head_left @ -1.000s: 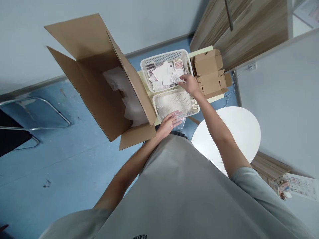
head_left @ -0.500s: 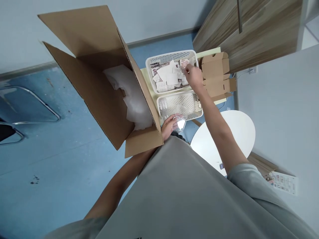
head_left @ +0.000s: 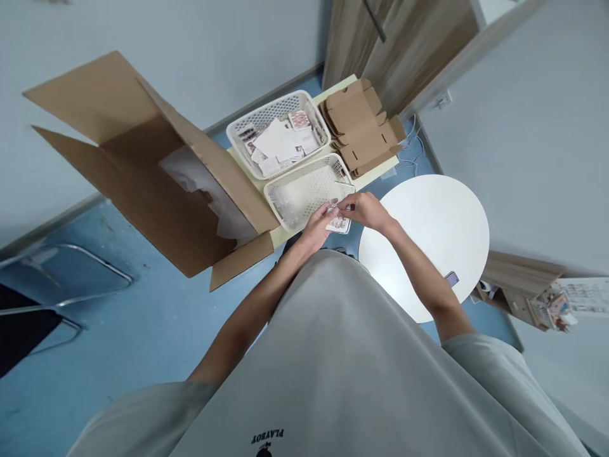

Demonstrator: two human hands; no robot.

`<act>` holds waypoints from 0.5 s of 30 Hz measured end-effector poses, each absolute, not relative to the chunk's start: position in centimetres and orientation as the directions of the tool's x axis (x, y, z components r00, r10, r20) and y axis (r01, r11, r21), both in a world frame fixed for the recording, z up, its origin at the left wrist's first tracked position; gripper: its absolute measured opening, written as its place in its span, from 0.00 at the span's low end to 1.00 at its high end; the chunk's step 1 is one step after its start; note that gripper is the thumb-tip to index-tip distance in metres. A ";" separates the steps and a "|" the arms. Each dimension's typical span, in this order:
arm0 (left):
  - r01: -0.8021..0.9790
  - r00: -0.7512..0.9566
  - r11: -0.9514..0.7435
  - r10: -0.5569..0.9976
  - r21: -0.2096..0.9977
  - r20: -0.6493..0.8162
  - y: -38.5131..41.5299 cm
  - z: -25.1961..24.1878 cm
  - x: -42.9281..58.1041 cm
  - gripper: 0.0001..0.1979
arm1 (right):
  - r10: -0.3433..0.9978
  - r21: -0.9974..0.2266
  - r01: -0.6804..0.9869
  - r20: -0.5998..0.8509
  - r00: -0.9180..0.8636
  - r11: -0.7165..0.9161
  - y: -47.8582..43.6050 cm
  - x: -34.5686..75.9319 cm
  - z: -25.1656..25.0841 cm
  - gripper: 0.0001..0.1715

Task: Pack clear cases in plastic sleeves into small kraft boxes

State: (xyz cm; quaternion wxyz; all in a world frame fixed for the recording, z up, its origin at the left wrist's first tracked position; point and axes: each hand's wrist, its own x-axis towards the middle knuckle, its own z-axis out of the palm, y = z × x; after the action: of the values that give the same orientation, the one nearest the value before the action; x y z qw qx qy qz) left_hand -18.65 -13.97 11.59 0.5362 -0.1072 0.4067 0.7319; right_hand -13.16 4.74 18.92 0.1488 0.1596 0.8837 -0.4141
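Observation:
In front of my body my left hand [head_left: 318,230] holds a small clear plastic box [head_left: 339,225] with its lid up. A pinkish patterned piece shows inside the box. My right hand [head_left: 366,208] meets it from the other side, its fingers pinched together at the box opening; whether something sits between them is hidden. Just beyond the hands is a white perforated basket [head_left: 309,185] with clear plastic pieces at its left end. Behind that, a second white basket [head_left: 247,154] holds white paper slips, dark-patterned packets and a pink-patterned stack [head_left: 299,120].
A large open carton [head_left: 143,197] with white foam sheeting [head_left: 190,171] stands at the left. Flattened brown boxes [head_left: 356,124] lie right of the baskets on the pale table. A round white table [head_left: 432,222] bears a phone [head_left: 451,278]. A metal-framed chair [head_left: 102,259] is far left.
My right hand has come back from the far basket to the clear box in my left hand. The box now has a pinkish piece in it. The view has turned.

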 end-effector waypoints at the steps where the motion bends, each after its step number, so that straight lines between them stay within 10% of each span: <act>1: -0.858 -0.409 -0.081 0.704 0.507 -0.580 -13.7 11.8 -18.2 0.33 | 0.196 -0.678 0.402 -0.362 -0.911 0.615 4.7 -12.1 19.1 0.12; 6: -0.796 -0.396 0.022 0.737 0.604 -0.549 -12.1 13.0 -16.1 0.36 | 0.652 -0.746 0.547 -0.204 -0.730 0.379 5.1 -5.1 19.7 0.32; 9: -0.780 -0.307 0.113 0.788 0.616 -0.534 -11.0 13.8 -14.8 0.34 | 0.679 -0.898 0.429 -0.255 -0.688 0.098 4.2 0.1 18.8 0.48; 15: -0.774 -0.033 0.312 0.849 0.551 -0.527 -8.7 15.4 -10.1 0.37 | 0.769 -0.945 0.278 -0.306 -0.561 -0.173 -0.8 9.4 16.1 0.35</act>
State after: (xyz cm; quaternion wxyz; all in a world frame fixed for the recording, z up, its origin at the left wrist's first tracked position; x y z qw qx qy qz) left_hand -10.14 -8.72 15.42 0.6939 0.0451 0.4179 0.5847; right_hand 9.42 -0.77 16.05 -0.1934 0.4268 0.6132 -0.6359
